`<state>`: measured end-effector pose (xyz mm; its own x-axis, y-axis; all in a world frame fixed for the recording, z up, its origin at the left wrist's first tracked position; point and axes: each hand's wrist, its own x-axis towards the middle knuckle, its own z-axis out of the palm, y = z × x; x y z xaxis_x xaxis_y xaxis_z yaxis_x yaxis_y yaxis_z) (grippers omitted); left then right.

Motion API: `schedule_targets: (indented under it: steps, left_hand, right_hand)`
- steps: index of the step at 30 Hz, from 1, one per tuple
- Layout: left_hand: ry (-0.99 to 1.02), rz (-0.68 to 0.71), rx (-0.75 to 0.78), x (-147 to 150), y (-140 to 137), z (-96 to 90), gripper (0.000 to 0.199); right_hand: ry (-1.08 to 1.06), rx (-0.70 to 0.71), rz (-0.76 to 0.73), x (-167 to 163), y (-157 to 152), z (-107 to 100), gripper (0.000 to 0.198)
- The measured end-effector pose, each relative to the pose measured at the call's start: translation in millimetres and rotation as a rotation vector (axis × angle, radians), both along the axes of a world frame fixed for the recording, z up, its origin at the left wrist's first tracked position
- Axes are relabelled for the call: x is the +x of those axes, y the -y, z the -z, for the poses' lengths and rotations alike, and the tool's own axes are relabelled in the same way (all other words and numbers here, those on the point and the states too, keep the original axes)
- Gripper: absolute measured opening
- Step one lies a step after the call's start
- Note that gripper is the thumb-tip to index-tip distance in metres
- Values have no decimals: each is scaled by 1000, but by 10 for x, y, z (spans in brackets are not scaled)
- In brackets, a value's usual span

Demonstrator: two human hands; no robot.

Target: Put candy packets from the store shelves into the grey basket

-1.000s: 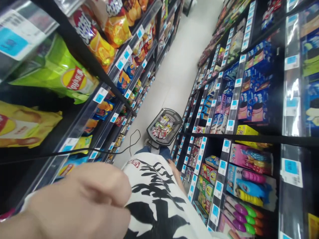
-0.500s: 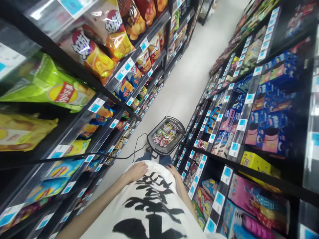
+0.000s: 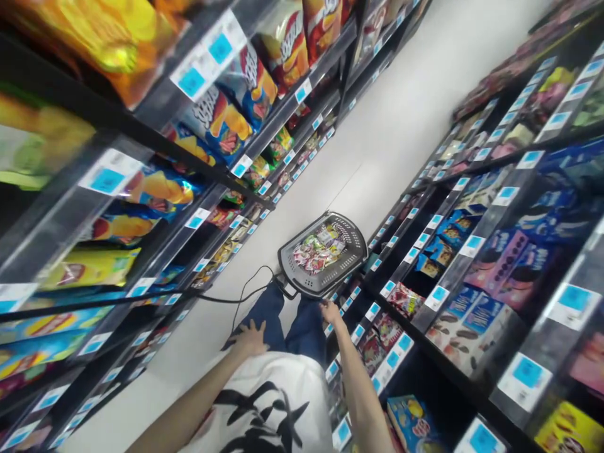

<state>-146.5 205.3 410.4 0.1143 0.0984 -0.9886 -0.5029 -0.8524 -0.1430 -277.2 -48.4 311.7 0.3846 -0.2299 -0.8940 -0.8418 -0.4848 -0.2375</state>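
Note:
My left hand (image 3: 250,338) lies on the left thigh of my blue trousers (image 3: 304,330), fingers spread, holding nothing. Low beside my right knee is my right hand (image 3: 331,311), close to the near rim of a dark shopping basket (image 3: 309,286). Its fingers point down along the leg and are mostly hidden, so their grip does not show. In front of my knees, the basket holds a heap of small, colourful wrapped snacks (image 3: 321,248). A black handle (image 3: 287,288) is at its near side.
Shelves of chip bags (image 3: 217,123) line the left side. On the right, shelves hold boxed biscuits (image 3: 472,321) and small packets (image 3: 403,299). Pale aisle floor (image 3: 377,138) runs ahead between them. A black cable (image 3: 212,297) crosses from the left towards my legs.
Both hands have left my white shirt: the left is now on my thigh, the right lower by the knee. My view has shifted, and more of my trousers shows.

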Motion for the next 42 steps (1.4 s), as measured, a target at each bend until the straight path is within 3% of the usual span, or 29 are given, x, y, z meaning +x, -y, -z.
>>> schedule_targets:
  steps: [3,7,14,17,20,23,30,34,39,42]
  left_hand:
    - [-34,89,78,-41,68,170,74]
    - [-10,148,22,-15,97,354,65]
    - [-164,179,22,65,233,799,99]
    - [-201,229,43,31,239,1021,103]
    - [-171,272,56,-8,195,1182,101]
    - [-153,299,58,4,130,1280,94]
    - [-38,313,-99,343,-41,1456,56]
    - [46,287,-256,593,-208,1553,45]
    - [45,355,-220,733,-440,1600,52]
    - [39,402,-198,709,-538,1635,54]
  right_hand:
    - [5,19,24,192,56,240,40]
    - [-7,30,41,459,123,598,40]
    - [-24,80,49,798,324,1268,45]
    - [-42,108,28,806,348,1535,46]
    - [-73,137,-13,701,208,1671,48]
    - [-73,123,-44,526,-110,1568,47]
    - [-82,14,-25,289,-1067,918,33]
    - [-271,-107,137,324,-1405,781,50]
    - [-445,-113,364,303,-1643,717,80]
    - [-505,-77,467,231,-1817,700,87]
